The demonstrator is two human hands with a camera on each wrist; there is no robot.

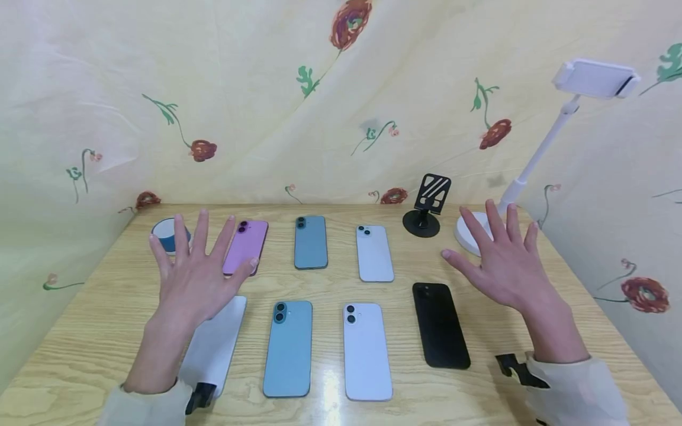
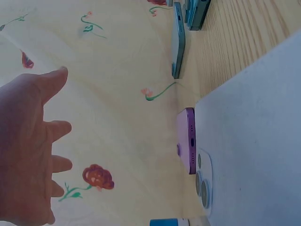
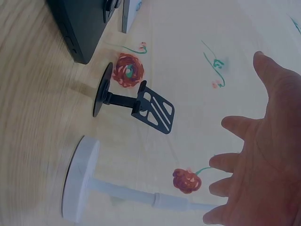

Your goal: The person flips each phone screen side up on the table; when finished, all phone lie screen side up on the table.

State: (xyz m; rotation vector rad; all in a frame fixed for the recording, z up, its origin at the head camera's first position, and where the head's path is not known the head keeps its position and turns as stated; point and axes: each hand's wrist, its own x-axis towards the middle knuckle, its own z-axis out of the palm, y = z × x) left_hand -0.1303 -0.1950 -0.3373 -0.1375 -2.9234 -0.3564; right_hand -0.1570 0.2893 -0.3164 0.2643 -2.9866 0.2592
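My left hand (image 1: 194, 284), fingers spread and palm down, hovers above a silvery-white phone (image 1: 215, 343) and overlaps it in the head view. Close by its thumb lies a purple phone (image 1: 246, 247); a blue-and-white round object (image 1: 166, 235) sits behind its fingers. On the right side, my right hand (image 1: 503, 266) is held in the air with fingers spread, holding nothing. A black phone (image 1: 441, 325) rests to its left. Beyond its fingertips stand a white phone stand (image 1: 540, 145) and a small black phone stand (image 3: 155, 110).
Between the hands, two blue phones (image 1: 311, 242) (image 1: 288, 349) and two pale phones (image 1: 375, 253) (image 1: 367, 352) lie face down on the wooden table (image 1: 330, 290). A flowered cloth (image 1: 256, 106) hangs behind the table and along its sides.
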